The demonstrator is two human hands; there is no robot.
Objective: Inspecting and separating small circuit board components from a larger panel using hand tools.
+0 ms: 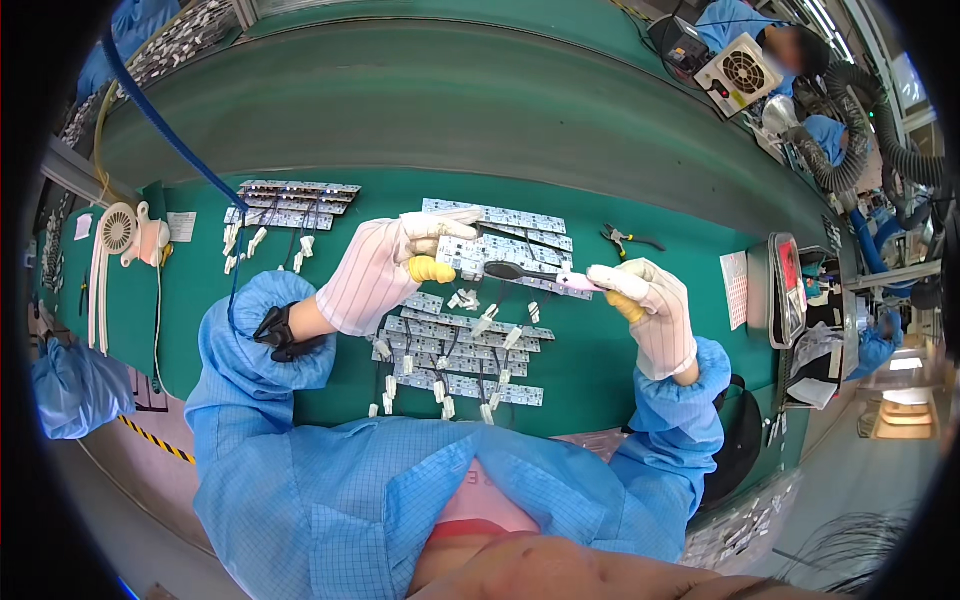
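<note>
Blue checked smock (300,510) fills the space nearest the camera, open over a pink shirt (490,497) whose printed letters are partly hidden by folds. Beyond it, toward the near edge of the green worktop (590,385), lies a stack of pale circuit strips (465,362), their dark leads ending in white connectors (440,388).

A black clip (287,335) sits at the left wrist, by a blue cord (170,135). Both hands wear striped white gloves with yellow-covered thumbs. The right hand (645,305) is closed, pinching the pale handle of a brush-like tool (510,271). The left hand (425,245) is closed on one end of a small pale board (463,257), held above the middle of the worktop. The tool's dark oval end overlaps the board's right side; contact cannot be told.

More strips (530,222) lie behind the hands, and another bundle (300,192) toward the far left corner. Yellow-and-black cutters (632,241) rest near the far edge, right of centre. A white fan (118,229) stands near the left edge, beside a printed sheet (182,227); a red-marked sheet (735,290) lies by the right edge. Print on both is too small to read. Past the far edge, a co-worker (735,22) in blue sits beside a boxy fan unit (742,75).
</note>
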